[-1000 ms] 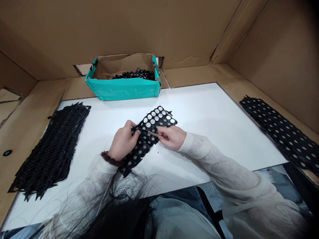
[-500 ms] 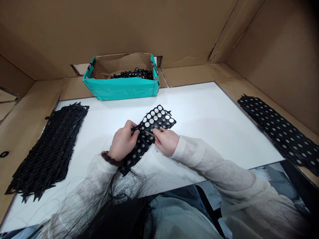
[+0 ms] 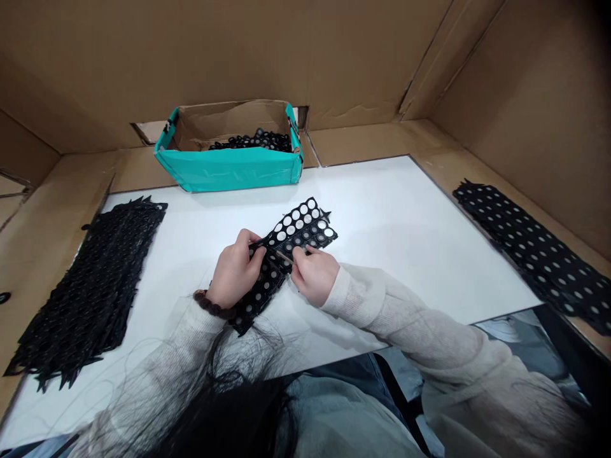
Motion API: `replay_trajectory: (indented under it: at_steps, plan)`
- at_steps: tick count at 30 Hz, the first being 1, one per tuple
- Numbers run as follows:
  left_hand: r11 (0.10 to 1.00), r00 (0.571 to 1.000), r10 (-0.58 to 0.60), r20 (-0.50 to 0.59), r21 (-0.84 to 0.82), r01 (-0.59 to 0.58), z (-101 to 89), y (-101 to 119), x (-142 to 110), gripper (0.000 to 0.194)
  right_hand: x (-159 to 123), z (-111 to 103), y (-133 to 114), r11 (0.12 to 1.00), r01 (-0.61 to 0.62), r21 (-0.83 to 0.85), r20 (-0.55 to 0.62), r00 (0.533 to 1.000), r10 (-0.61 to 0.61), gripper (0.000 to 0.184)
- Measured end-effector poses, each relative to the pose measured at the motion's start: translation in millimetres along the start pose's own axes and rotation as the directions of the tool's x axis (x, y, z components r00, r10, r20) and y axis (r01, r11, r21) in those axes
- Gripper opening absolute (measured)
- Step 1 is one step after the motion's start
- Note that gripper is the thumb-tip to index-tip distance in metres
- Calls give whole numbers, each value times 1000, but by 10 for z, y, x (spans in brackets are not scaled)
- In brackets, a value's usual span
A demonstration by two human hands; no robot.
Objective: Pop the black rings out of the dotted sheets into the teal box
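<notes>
A black rubber sheet [image 3: 298,240] with rows of round holes and discs lies slantwise over the white board. My left hand [image 3: 235,267] is closed on its left edge, thumb on top. Some of its far holes show white; others hold dark rings with grey centres. In my right hand [image 3: 316,275] I grip a thin, pale brown stick [image 3: 284,257], its tip against the sheet close to my left thumb. What kind of stick it is, I cannot make out.
A teal-edged cardboard box [image 3: 229,170] with small black rings stands at the back. On the left is a stack of holed black sheets [image 3: 90,286]; along the right edge lie black dotted sheets [image 3: 529,248]. Cardboard walls surround the white board [image 3: 391,216].
My right hand has moved left with the stick, closer to my left hand. The sheet's far end has lifted or bent slightly. My left hand keeps its hold.
</notes>
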State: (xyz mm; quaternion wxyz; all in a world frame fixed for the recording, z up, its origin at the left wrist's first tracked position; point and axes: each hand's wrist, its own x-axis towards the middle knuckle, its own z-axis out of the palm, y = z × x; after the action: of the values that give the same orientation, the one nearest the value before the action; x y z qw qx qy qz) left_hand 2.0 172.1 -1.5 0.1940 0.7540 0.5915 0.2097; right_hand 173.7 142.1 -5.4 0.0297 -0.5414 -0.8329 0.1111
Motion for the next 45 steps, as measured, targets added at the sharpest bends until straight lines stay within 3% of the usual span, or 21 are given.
replay_trajectory:
  at_steps: [9, 15, 23, 26, 29, 33, 36, 38, 42, 45]
  plan:
    - [1000, 999, 29, 37, -5, -29, 30, -25, -12, 10, 75, 30, 15, 997, 68, -38, 22, 998, -67, 29]
    - [972, 992, 108, 62, 202, -118, 47, -27, -40, 14, 192, 22, 50, 970, 202, -136, -47, 977, -210, 24]
    - [898, 976, 203, 78, 382, -217, 155, 125, -117, 17, 320, -14, -45, 1000, -24, 10, -38, 999, 24, 25]
    - [931, 994, 109, 11, 349, -107, 149, 123, -108, 17, 370, -18, -14, 996, -85, 31, -71, 994, 87, 24]
    - [973, 998, -6, -62, 230, 20, 119, 36, -52, 17, 326, -14, 47, 997, -61, 39, -92, 994, 64, 25]
    - [986, 992, -90, -89, 132, 101, 90, -73, 28, 19, 130, -24, 163, 998, -42, 46, -72, 996, 45, 21]
    - [990, 989, -121, -84, 67, 127, 84, -94, 53, 20, -37, -75, 325, 995, -40, 89, -121, 991, 50, 22]
    - [990, 988, -131, -77, 34, 133, 82, -90, 54, 22, -122, -129, 498, 993, -111, 44, -213, 970, 118, 25]
    - [990, 986, -142, -92, -14, 141, 80, -67, 42, 22, -204, -210, 984, 903, -399, -160, -419, 856, 304, 27]
    - [989, 985, -146, -93, -31, 143, 88, -49, 40, 22, -217, -203, 1344, 785, -588, -196, -437, 769, 467, 29]
